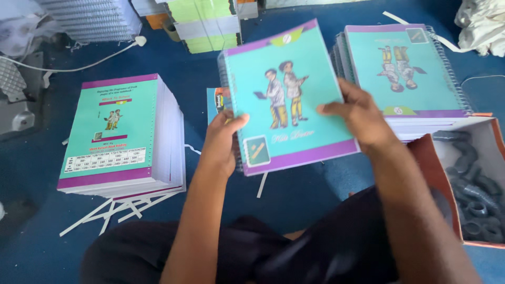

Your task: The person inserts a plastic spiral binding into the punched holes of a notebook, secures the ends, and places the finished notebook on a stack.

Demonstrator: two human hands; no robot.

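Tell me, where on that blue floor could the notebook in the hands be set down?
Bare floor lies below the notebook, between the paper strips and the box. Another patch separates the left stack from the notebook. The right stack and box crowd the right; the far stacks crowd the top.

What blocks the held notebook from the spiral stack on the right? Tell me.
Nothing visible. Both hands, left and right, grip the notebook above the floor; the stack lies just beside it, its top cover bare.
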